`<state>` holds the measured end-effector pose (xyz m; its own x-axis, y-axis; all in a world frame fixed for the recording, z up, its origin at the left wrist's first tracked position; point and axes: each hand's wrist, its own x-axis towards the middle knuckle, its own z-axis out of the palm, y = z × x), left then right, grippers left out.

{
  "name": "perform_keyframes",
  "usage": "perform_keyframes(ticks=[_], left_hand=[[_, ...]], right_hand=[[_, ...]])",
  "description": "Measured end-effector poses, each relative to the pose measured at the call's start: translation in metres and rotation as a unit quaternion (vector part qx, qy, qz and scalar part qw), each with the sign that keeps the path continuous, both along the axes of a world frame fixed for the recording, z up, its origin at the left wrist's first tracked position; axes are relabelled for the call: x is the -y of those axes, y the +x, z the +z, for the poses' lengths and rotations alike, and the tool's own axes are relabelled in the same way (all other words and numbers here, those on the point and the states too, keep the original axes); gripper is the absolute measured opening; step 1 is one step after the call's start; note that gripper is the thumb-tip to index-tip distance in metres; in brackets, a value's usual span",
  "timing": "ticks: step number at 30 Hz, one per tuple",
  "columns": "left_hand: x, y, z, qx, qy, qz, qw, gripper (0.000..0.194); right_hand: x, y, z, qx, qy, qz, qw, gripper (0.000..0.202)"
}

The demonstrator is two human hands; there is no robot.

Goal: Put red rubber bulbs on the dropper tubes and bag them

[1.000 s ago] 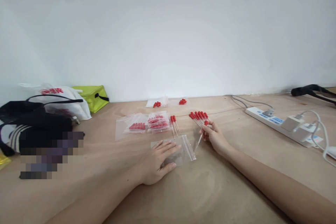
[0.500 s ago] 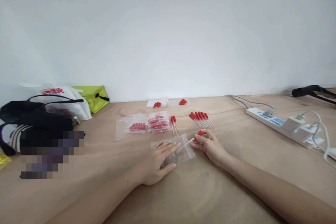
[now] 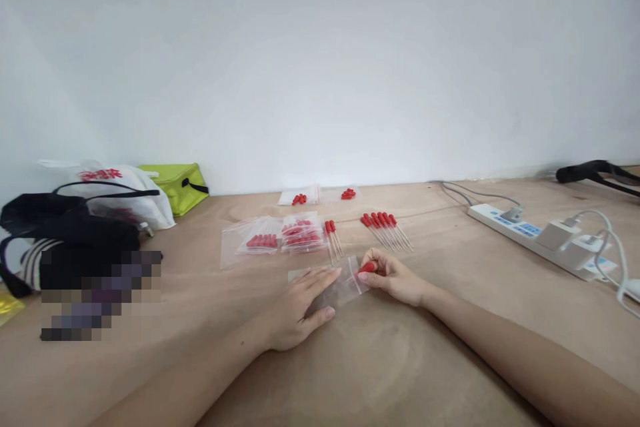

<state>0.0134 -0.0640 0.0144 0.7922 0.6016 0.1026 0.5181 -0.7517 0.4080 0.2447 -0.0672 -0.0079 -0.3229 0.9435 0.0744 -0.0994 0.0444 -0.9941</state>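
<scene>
My left hand [image 3: 307,300] lies flat over a clear zip bag [image 3: 345,290], its fingers stretched out and the thumb apart. Between thumb and fingers, my right hand [image 3: 393,277] pinches the red rubber bulb of a dropper [image 3: 367,268] at the bag's right end. The dropper's tube points left at the bag opening; how far it is inside is hard to see. Behind my hands lie two loose droppers [image 3: 334,239] side by side. Further right is a row of several red-bulbed droppers [image 3: 387,230].
Filled bags with red bulbs [image 3: 303,233] are stacked behind my left hand. Two smaller bags of red pieces [image 3: 300,199] lie near the wall. A white power strip [image 3: 520,230] with cables stands at right. A black bag [image 3: 95,233] and a green bag [image 3: 177,187] sit at left.
My right hand has moved left with the dropper, bringing its bulb up to the bag's end. Less of the tube shows outside now. My left hand stays on the bag.
</scene>
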Motion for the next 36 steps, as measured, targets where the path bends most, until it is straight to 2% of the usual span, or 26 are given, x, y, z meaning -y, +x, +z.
perform_keyframes(ticks=[3, 6, 9, 11, 14, 19, 22, 24, 26, 28, 30, 32, 34, 36], left_hand=[[-0.003, -0.006, 0.001, 0.001, -0.019, 0.008, 1.000, 0.041], [-0.007, -0.012, 0.000, 0.011, -0.025, 0.005, 1.000, 0.039], [-0.009, -0.016, 0.000, 0.014, -0.025, 0.006, 1.000, 0.042], [-0.009, -0.017, 0.000, 0.009, -0.025, 0.007, 1.000, 0.043], [-0.009, -0.016, 0.001, -0.001, -0.030, 0.006, 1.000, 0.044], [-0.010, -0.017, 0.000, -0.002, -0.033, -0.020, 0.999, 0.041], [-0.012, -0.018, -0.002, -0.009, -0.036, -0.022, 0.999, 0.037], [-0.013, -0.018, -0.002, -0.013, -0.038, -0.026, 0.999, 0.036], [-0.014, -0.017, -0.002, -0.016, -0.037, -0.033, 0.999, 0.036], [-0.014, -0.017, -0.001, -0.017, -0.037, -0.038, 0.998, 0.036], [-0.014, -0.016, -0.001, -0.021, -0.037, -0.039, 0.998, 0.036], [-0.013, -0.016, 0.000, -0.024, -0.038, -0.036, 0.998, 0.036], [-0.013, -0.016, -0.001, -0.028, -0.039, -0.035, 0.998, 0.037], [-0.012, -0.017, -0.001, -0.030, -0.039, -0.036, 0.998, 0.037]], right_hand=[[-0.007, 0.010, -0.005, 0.034, 0.002, -0.015, 0.999, 0.031], [-0.011, 0.019, -0.008, 0.068, 0.027, -0.014, 0.997, 0.026], [-0.011, 0.023, -0.004, 0.133, 0.097, 0.045, 0.985, 0.017], [-0.010, 0.026, 0.001, 0.174, 0.149, 0.090, 0.969, 0.018], [-0.008, 0.028, 0.004, 0.215, 0.188, 0.100, 0.953, 0.021], [-0.010, 0.029, -0.002, 0.238, 0.177, 0.064, 0.953, 0.020], [-0.017, 0.036, -0.001, 0.234, 0.123, 0.073, 0.962, 0.025], [-0.026, 0.039, 0.003, 0.251, 0.075, 0.047, 0.964, 0.027], [-0.039, 0.035, 0.008, 0.283, 0.061, -0.027, 0.957, 0.026], [-0.055, 0.022, 0.013, 0.321, 0.078, -0.122, 0.936, 0.021], [-0.070, 0.003, 0.017, 0.379, 0.064, -0.202, 0.901, 0.017], [-0.083, -0.017, 0.020, 0.402, 0.052, -0.215, 0.889, 0.028], [-0.091, -0.033, 0.024, 0.425, 0.036, -0.203, 0.882, 0.039], [-0.096, -0.044, 0.028, 0.450, 0.019, -0.183, 0.874, 0.042]])
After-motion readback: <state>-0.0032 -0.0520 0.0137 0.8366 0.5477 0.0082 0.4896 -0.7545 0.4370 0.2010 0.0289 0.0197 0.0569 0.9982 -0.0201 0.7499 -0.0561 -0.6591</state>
